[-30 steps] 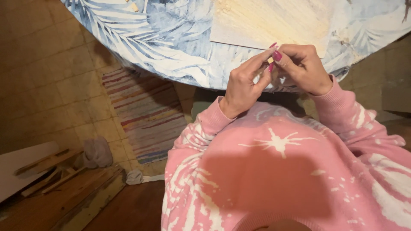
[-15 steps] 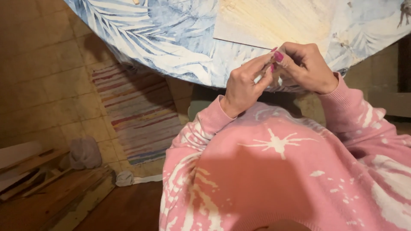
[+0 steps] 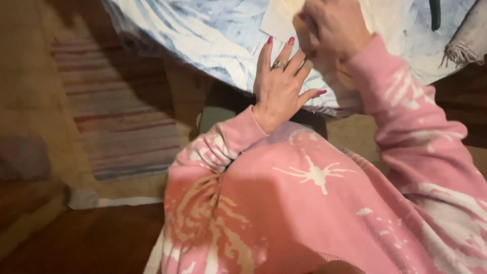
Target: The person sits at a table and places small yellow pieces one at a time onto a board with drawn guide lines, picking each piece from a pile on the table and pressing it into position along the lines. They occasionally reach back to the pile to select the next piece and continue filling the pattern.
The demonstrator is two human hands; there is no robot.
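My left hand [image 3: 279, 83] is open, fingers spread, with a ring on one finger and red nails. It hovers at the near edge of a table covered in a blue and white leaf-patterned cloth [image 3: 203, 35]. My right hand [image 3: 335, 28] is higher, blurred, with fingers curled over the corner of a pale sheet of paper [image 3: 274, 23] lying on the cloth. Whether anything sits between its fingers is hidden. Both sleeves are pink with white splashes.
A striped rug [image 3: 116, 116] lies on the floor to the left of the table. A dark green object [image 3: 435, 12] and a grey fringed cloth [image 3: 469, 35] sit at the table's right end. Wooden floorboards [image 3: 76, 238] show at the lower left.
My hands were pinched together on something small; now they have parted. The left hand has opened and spread, the right has moved up over the paper. The view swung right.
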